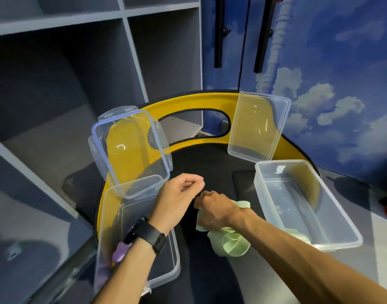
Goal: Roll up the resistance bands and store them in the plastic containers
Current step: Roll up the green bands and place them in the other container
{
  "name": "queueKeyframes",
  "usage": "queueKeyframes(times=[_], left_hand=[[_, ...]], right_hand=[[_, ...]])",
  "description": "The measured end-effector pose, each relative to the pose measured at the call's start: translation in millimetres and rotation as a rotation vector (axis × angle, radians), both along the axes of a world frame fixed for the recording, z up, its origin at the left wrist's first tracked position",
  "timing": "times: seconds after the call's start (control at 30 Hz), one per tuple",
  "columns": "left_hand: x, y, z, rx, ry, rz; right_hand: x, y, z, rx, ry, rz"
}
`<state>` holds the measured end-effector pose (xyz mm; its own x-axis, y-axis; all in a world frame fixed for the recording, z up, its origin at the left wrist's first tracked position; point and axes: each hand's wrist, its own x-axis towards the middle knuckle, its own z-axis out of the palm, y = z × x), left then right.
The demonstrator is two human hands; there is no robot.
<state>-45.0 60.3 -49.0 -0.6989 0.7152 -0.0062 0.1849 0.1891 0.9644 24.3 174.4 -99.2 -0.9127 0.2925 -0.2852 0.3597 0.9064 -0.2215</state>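
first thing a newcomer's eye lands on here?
The two hands at centre: the right hand grips a pale green resistance band on the black mat, the left hand hovering just above-left. Flanking them are two clear plastic containers, left container and right container, lids propped open behind.
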Motion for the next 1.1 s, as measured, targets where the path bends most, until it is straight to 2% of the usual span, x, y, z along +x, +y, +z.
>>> queueKeyframes(times=[0.2,0.43,0.6,0.7,0.77,0.9,1.1], left_hand=[[1,3,-5,-0.024,-0.018,-0.036],[-3,-2,-10,-0.056,0.027,-0.049],[-6,-3,-9,-0.167,0.173,-0.021],[-8,0,3,-0.158,0.102,-0.039],[-10,2,18,-0.127,0.064,-0.068],[-13,6,53,-0.108,0.191,-0.086],[-11,10,109,0.000,0.284,-0.098]], right_hand=[[-6,1,-8,-0.050,-0.030,-0.005],[-3,8,2,-0.167,0.058,-0.027],[7,26,39,-0.514,0.256,-0.145],[15,29,70,-0.677,0.390,-0.180],[21,30,89,-0.702,0.444,-0.193],[31,31,124,-0.731,0.568,-0.228],[40,31,169,-0.798,0.732,-0.244]])
